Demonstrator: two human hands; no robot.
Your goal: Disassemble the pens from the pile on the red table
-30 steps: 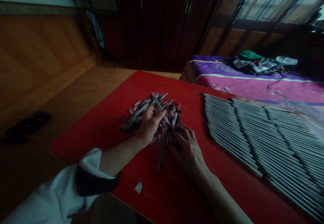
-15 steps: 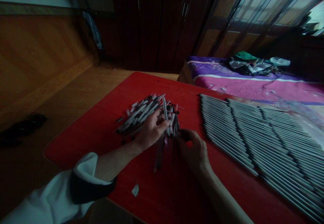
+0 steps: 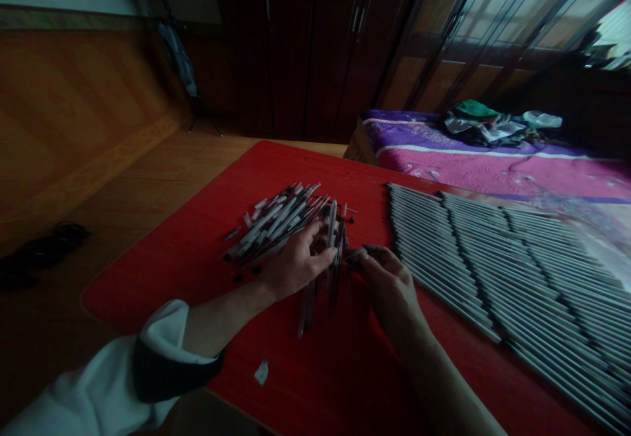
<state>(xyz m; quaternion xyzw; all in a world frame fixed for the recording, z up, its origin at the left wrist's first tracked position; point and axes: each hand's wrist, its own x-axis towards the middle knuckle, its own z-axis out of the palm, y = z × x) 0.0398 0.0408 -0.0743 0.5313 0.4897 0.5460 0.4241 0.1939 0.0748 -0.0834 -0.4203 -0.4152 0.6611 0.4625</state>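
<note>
Two hands, both mine, meet over one red tabletop (image 3: pixel 187 258). My left hand (image 3: pixel 296 264) closes thumb and fingers on one pale pen (image 3: pixel 332 218), at the right side of one pile of slender pen-like parts (image 3: pixel 273 225), too tangled to count. My right hand (image 3: pixel 394 286) bends its fingertips close together at one small blurred piece (image 3: pixel 357 254); I cannot tell whether it is gripped. Three rows of rods (image 3: pixel 493 252) lie rightward; one pale scrap (image 3: pixel 261 373) lies nearer me.

There are no words, numbers or signs that can be read on anything in here.
</note>
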